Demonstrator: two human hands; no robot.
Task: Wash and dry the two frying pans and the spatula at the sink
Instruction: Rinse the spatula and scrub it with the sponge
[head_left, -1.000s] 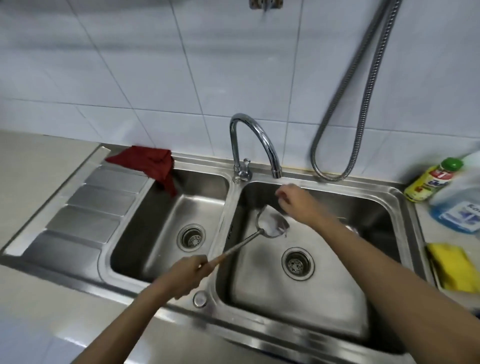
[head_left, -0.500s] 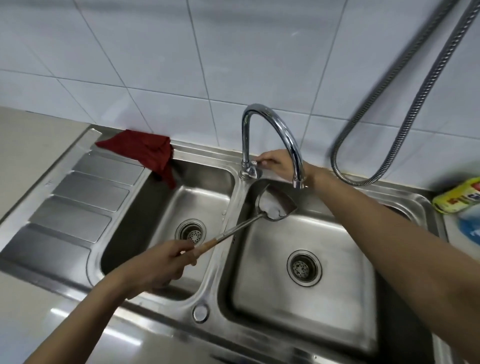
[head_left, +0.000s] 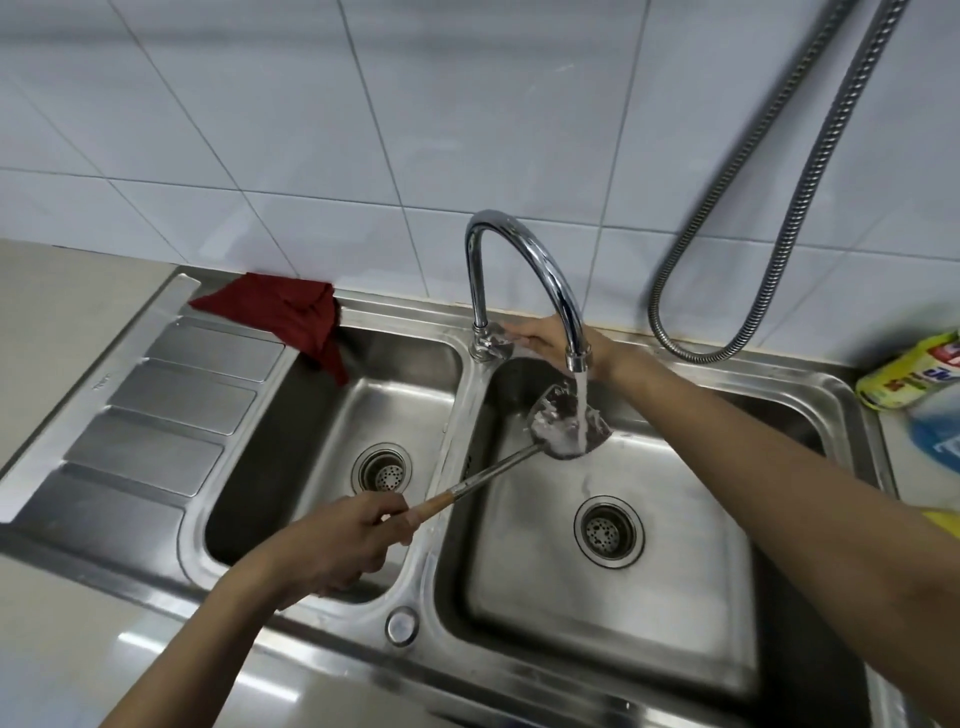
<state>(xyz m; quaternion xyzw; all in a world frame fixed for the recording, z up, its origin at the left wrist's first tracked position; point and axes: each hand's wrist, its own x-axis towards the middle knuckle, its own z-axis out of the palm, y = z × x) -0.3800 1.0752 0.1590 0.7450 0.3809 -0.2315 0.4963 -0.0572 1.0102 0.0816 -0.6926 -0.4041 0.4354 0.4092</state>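
The spatula (head_left: 524, 447), its wooden handle gripped by the left hand (head_left: 343, 540), runs up and rightward to a blade held in the faucet (head_left: 524, 270) stream, just below the right hand (head_left: 550, 340), whose extended fingers rest at the faucet lever.
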